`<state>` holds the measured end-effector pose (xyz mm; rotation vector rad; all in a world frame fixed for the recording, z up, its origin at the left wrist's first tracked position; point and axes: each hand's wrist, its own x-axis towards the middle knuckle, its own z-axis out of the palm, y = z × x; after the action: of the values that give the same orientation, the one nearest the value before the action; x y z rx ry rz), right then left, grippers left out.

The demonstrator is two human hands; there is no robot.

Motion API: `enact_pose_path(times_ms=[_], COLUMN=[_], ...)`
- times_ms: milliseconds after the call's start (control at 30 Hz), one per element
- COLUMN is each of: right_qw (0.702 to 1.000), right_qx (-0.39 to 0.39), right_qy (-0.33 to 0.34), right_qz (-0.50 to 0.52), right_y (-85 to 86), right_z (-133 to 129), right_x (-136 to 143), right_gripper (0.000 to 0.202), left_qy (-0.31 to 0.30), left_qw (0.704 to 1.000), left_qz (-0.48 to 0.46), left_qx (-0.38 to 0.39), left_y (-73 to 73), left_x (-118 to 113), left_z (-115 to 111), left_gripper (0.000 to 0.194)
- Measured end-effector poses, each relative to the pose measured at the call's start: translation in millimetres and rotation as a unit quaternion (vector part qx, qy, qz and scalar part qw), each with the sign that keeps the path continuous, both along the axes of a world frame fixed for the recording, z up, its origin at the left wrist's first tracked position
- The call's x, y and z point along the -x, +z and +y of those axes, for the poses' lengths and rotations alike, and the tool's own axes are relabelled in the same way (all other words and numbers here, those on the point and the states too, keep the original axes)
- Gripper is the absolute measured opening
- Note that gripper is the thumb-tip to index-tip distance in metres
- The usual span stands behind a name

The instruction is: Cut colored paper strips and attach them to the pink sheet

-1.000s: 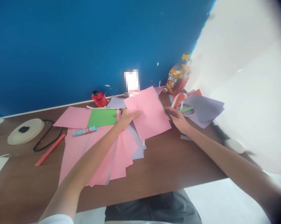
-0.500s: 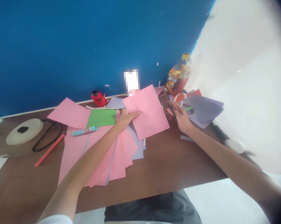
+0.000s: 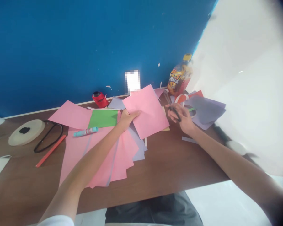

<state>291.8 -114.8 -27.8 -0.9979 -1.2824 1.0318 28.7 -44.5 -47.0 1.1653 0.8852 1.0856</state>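
Note:
My left hand (image 3: 129, 118) pinches the left edge of a pink paper sheet (image 3: 151, 113), thumb on top, and holds it raised at a tilt over the table. To the right of that sheet, my right hand (image 3: 183, 118) is closed around the dark handles of a pair of scissors (image 3: 175, 113). Their blades point up toward the wall and are apart from the sheet. Below my left arm lies a fanned stack of pink papers (image 3: 104, 157), with purple sheets (image 3: 138, 147) at its right side. A green paper (image 3: 102, 118) rests on the stack.
A blue glue stick or marker (image 3: 85, 132) lies on the papers. A red container (image 3: 100, 99) and a drink bottle (image 3: 179, 78) stand near the wall. Purple papers (image 3: 204, 110) are at right. A red strip (image 3: 50, 151), black cable loop (image 3: 47, 138) and round lid (image 3: 26, 133) lie left.
The raised pink sheet has shifted slightly left, and a bit of yellowish paper now shows behind its right edge. My right hand's fingers and the scissors have turned a little.

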Motion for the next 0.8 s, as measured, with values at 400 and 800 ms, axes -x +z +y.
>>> enact_pose_path(times_ms=[400,800], right_qw=[0.997,0.996], right_qx=[0.032,0.054], right_qy=[0.048,0.042], right_qz=[-0.053,-0.05], right_y=[9.7,9.8], right_z=[-4.4,-2.9], right_x=[2.5,-2.2], right_gripper=[0.028,0.029], left_qy=[0.017,0.055], left_qw=[1.0,0.996], left_qz=[-0.025,-0.053], left_qx=[0.007,0.043], left_y=[1.6,1.2], left_x=[-0.2,-1.6], left_z=[0.8,4.4], left_gripper=[0.05,0.055])
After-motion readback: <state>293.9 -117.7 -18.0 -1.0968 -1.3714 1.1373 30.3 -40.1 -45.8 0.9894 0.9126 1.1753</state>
